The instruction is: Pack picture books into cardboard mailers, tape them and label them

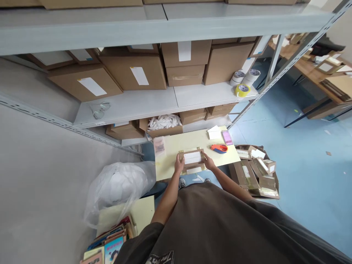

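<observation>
Between the hands [179, 164], which grasp its opposite ends, a brown rectangular cardboard box [192, 165] bears a white rectangular label [192, 157]; apply even pressure outside it.

Labelled cardboard boxes [154, 68] crowd a grey metal shelf [154, 101] here, near white tape rolls [238, 76] and a yellow one, while a bulging clear plastic bag [118, 183] slumps by piled books [114, 250] and taped cartons [238, 176] litter the blue floor [302, 165].
</observation>
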The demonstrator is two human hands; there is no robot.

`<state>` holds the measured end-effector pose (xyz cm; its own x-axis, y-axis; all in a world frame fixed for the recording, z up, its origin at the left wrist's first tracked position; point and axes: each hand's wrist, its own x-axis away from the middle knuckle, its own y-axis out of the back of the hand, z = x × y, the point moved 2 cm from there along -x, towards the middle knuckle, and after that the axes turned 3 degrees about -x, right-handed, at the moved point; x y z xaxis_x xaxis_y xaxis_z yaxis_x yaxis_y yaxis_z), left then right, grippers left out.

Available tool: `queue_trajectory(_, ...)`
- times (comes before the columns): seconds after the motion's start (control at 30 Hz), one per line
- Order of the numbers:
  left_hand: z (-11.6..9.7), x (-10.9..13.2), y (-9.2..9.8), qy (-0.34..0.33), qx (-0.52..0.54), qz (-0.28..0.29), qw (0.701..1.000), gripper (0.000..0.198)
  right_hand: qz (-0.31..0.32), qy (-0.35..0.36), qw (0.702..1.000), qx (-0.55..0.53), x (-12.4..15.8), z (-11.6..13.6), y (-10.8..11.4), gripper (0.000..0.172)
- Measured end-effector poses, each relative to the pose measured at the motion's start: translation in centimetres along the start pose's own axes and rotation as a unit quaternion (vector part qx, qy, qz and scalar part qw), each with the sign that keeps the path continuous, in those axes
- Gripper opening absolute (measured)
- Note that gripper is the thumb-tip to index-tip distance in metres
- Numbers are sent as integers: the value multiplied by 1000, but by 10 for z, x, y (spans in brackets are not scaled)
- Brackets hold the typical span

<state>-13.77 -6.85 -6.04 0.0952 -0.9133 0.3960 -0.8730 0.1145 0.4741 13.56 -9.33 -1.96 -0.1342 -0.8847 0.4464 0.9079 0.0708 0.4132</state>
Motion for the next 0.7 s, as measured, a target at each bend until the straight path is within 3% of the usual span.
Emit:
queue_trajectory(0.1, 1, -6, -1, 33, 5, -32, 999, 78, -7, -13, 1000, -16, -8, 2, -8, 68)
queue_trajectory(0.17, -7, -19, 0, 21, 12, -46, 999, 74, -1, -11, 1000, -4, -19, 12, -15, 70)
queue_trajectory(0.3, -21, -43, 2, 35, -22, -48, 998, 66, 9, 43, 994, 100, -40, 33, -26, 81)
queue_trajectory(0.43, -28, -52, 0, 62, -63, -54, 995, 59, 55, 48, 982, 174, -42, 34, -26, 84)
queue_trajectory(0.57, -42, -55, 1, 80, -76, -60, 992, 51, 52, 64, 979, 189, -32, 31, -4, 85)
queue_trajectory(0.7, -57, -60, 3, 107, -104, -88, 985, 39, -12, 118, 978, 169, -29, 24, 46, 79)
